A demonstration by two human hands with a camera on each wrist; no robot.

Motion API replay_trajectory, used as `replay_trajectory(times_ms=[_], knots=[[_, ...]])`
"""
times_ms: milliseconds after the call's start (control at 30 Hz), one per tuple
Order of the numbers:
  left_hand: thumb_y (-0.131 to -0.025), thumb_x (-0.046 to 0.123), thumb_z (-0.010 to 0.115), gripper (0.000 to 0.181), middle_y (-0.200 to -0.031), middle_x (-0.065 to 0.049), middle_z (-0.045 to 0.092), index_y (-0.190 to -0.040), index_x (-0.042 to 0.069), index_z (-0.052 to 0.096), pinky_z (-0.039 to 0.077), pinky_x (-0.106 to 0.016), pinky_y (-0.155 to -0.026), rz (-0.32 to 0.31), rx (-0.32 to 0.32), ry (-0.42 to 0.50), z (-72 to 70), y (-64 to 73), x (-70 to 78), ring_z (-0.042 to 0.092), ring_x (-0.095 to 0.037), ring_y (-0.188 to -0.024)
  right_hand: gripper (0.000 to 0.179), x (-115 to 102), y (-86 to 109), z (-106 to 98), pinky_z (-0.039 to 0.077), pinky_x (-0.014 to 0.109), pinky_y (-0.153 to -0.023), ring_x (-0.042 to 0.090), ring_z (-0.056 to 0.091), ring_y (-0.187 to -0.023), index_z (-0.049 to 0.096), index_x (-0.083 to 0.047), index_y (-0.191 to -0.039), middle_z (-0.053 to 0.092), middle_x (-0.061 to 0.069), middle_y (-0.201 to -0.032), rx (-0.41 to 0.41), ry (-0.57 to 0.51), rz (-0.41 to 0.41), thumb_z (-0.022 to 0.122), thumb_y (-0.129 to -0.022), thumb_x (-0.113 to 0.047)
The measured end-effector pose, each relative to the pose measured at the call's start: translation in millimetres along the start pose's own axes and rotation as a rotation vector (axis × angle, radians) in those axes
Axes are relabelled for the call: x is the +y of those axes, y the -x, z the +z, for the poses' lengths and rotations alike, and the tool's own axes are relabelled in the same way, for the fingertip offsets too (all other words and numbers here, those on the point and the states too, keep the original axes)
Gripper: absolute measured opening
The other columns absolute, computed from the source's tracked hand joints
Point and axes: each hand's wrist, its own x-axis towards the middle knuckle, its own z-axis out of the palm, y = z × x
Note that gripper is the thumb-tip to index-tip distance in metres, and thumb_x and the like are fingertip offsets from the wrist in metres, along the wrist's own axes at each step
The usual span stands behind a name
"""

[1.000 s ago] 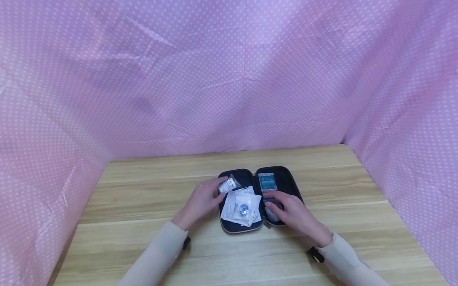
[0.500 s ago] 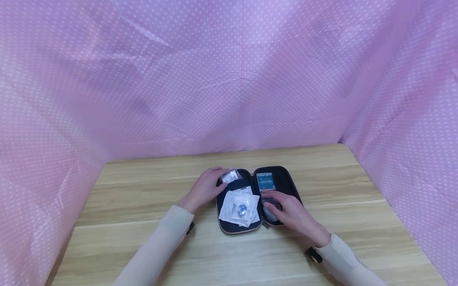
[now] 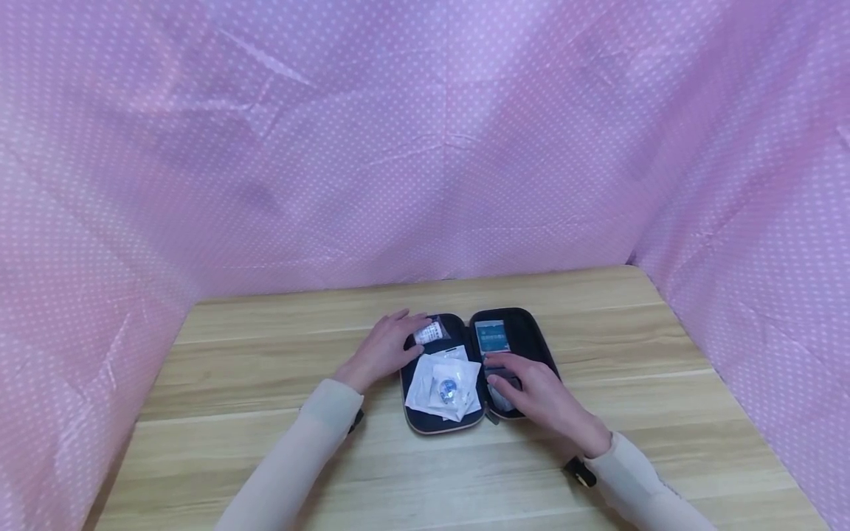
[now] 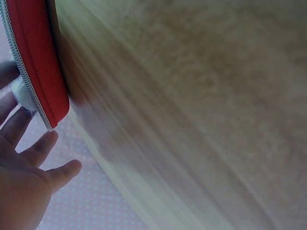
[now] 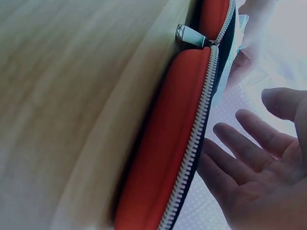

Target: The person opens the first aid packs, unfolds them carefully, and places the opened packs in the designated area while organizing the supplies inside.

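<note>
A zip case (image 3: 443, 426) lies unfolded on the table, black inside, red outside in both wrist views. My left hand (image 3: 385, 346) is at the far end of its left half, fingers spread. Beneath those fingertips sits a small white printed roll (image 3: 430, 332) in clear wrap, thumb apart from it. Below the roll lies a pile of flat white packets (image 3: 425, 391), topped by a clear-fronted one (image 3: 450, 389) with a round blue-and-white thing inside. My right hand (image 3: 541, 387) hovers over the right half, fingers slightly bent and holding nothing. A teal packet (image 3: 493, 337) is tucked in there.
The case stands on a light wood table (image 3: 279, 369), with bare wood on both sides. A pink dotted cloth (image 3: 425, 147) hangs behind and around it. A metal zip pull (image 5: 191, 36) sticks out at the case's near side in the right wrist view.
My left hand has moved up and set the wrapped roll down in the far left corner of the case, and its fingers have spread. My right hand has barely moved.
</note>
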Motion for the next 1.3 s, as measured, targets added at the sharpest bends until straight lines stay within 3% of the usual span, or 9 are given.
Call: replay_trajectory(times_ms=[167, 367, 600, 867, 1100, 1300], knots=[[-0.100, 0.032, 0.069, 0.061, -0.162, -0.004, 0.043, -0.156, 0.018, 0.049, 0.023, -0.063, -0.122, 0.003, -0.006, -0.022, 1.7, 4.3, 0.7, 0.030, -0.033, -0.153, 0.033, 0.2, -0.1, 1.3, 0.050, 0.053, -0.106, 0.029, 0.060, -0.131, 0.068, -0.011, -0.133, 0.064, 0.008, -0.143, -0.007, 0.001, 0.004, 0.067, -0.102, -0.023], [-0.102, 0.040, 0.064, 0.058, -0.162, -0.006, 0.043, -0.154, 0.016, 0.051, 0.022, -0.061, -0.123, 0.038, 0.035, -0.015, 0.7, 16.4, 9.6, 0.030, -0.031, -0.153, 0.033, -0.7, -0.7, 1.5, 0.052, 0.052, -0.104, 0.028, 0.060, -0.131, 0.068, -0.009, -0.132, 0.063, 0.008, -0.143, 0.012, -0.007, -0.003, 0.067, -0.103, -0.024], [-0.101, 0.043, 0.065, 0.058, -0.156, -0.008, 0.051, -0.150, 0.013, 0.056, 0.027, -0.057, -0.122, 0.174, 0.084, 0.016, 2.0, 33.9, 26.0, 0.037, -0.030, -0.150, 0.037, -3.8, -3.5, 1.7, 0.054, 0.049, -0.101, 0.029, 0.061, -0.129, 0.066, -0.008, -0.136, 0.062, 0.010, -0.144, 0.013, -0.034, 0.013, 0.064, -0.104, -0.028], [-0.095, 0.056, 0.069, 0.074, -0.159, -0.005, 0.047, -0.154, 0.016, 0.050, 0.026, -0.054, -0.124, 0.266, -0.032, -0.005, 4.9, 50.8, 40.7, 0.036, -0.026, -0.151, 0.037, -3.7, -5.4, 2.4, 0.055, 0.052, -0.100, 0.031, 0.064, -0.126, 0.066, -0.009, -0.137, 0.061, 0.011, -0.145, 0.024, -0.075, 0.063, 0.064, -0.104, -0.027], [-0.090, 0.062, 0.071, 0.088, -0.165, -0.008, 0.038, -0.160, 0.017, 0.041, 0.022, -0.057, -0.124, 0.275, -0.105, -0.081, 10.3, 59.0, 45.9, 0.029, -0.027, -0.154, 0.037, -2.2, -5.1, 5.2, 0.055, 0.053, -0.099, 0.033, 0.062, -0.128, 0.065, -0.009, -0.137, 0.061, 0.012, -0.145, 0.029, -0.066, 0.063, 0.064, -0.105, -0.028], [-0.091, 0.058, 0.073, 0.086, -0.162, -0.008, 0.042, -0.160, 0.019, 0.040, 0.025, -0.059, -0.123, 0.245, -0.144, -0.127, 14.9, 63.2, 44.3, 0.036, -0.025, -0.150, 0.037, -1.9, -4.5, 5.2, 0.053, 0.055, -0.102, 0.032, 0.060, -0.131, 0.066, -0.010, -0.136, 0.062, 0.010, -0.145, 0.045, -0.061, 0.063, 0.064, -0.104, -0.028]])
